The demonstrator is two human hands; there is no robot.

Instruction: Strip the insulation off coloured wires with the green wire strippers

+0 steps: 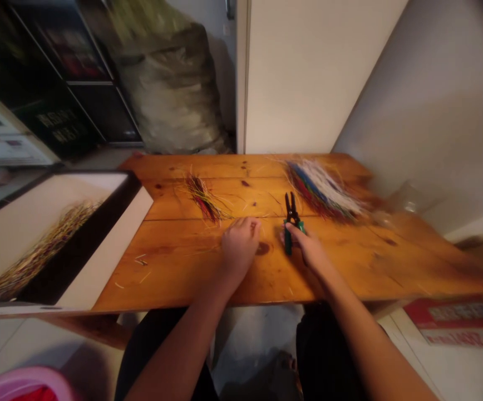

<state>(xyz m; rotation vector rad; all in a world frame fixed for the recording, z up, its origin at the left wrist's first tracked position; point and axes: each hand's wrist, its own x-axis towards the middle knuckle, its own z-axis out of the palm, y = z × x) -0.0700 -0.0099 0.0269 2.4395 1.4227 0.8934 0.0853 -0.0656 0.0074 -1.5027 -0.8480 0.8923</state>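
Orange-varnished wooden tabletop (175,278) spans the view. Far left, a white tray with a black inner edge (112,239) holds a long sheaf of thin multicoloured wires (37,256). On the tabletop, a small bunch of red, green and dark wires (203,200) lies ahead of the left hand (240,248), whose fingers (245,225) curl together, tips down on the wood; it pinches nothing visible. Just right of it, the right hand (310,250) closes its fingers (295,234) around green-handled pliers (291,223), black jaws pointing away from the person and slightly parted. Beyond them lies a larger bunch of white, blue and red wires (323,192), apart from the pliers. Lower right, a red-printed carton (458,323) sits on the floor.
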